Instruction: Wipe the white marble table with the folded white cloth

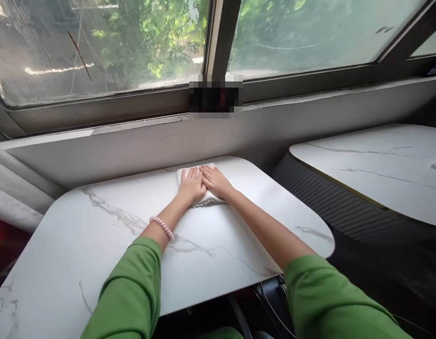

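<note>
A folded white cloth lies flat near the far edge of a white marbled table. My left hand presses on its left part, fingers stretched out and palm down. Beside it, my right hand rests on the cloth's right part, also flat, with its fingertips touching or overlapping the left hand. Much of the cloth is covered by both hands. A pink coiled band circles my left wrist. Green sleeves reach down both of my forearms.
Behind the table runs a pale wall ledge under large windows. A second marbled table stands to the right, past a dark ribbed seat. White fabric hangs at the left. A blurred-out patch covers something on the window frame.
</note>
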`<state>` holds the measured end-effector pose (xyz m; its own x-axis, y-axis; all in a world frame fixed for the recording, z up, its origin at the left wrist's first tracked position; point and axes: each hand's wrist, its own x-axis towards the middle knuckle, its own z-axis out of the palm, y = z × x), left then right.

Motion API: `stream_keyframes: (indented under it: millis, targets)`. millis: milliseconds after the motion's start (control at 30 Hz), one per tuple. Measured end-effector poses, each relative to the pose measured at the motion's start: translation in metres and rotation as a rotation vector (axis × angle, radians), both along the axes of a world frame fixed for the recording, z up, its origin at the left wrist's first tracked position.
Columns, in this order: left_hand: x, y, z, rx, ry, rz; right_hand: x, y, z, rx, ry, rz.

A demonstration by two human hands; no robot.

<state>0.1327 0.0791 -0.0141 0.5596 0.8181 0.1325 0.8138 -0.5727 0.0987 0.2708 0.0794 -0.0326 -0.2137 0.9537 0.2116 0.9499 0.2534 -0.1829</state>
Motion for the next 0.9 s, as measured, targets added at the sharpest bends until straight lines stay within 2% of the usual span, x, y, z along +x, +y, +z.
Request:
stream_keyframes:
  millis: [100, 233, 467, 700, 800, 900]
  targets:
    - [0.006, 0.023, -0.001, 0.008, -0.007, 0.010, 0.007, 0.028, -0.006, 0.029, 0.019, 0.000]
    - [0.012, 0.045, -0.002, 0.027, -0.029, 0.009, 0.015, 0.051, -0.012, 0.069, 0.022, -0.009]
    - [0.015, 0.054, -0.002, 0.030, -0.051, 0.017, 0.018, 0.061, -0.009, 0.078, 0.028, -0.014]
    - [0.013, 0.032, -0.003, -0.005, -0.032, 0.034, 0.013, 0.036, -0.006, 0.042, 0.054, -0.029]
    - [0.012, 0.008, -0.005, -0.001, -0.042, 0.021, 0.015, 0.011, -0.010, 0.050, 0.051, 0.001]
    - [0.010, -0.028, -0.005, 0.009, -0.055, -0.007, 0.019, -0.024, -0.014, 0.084, 0.030, 0.038]
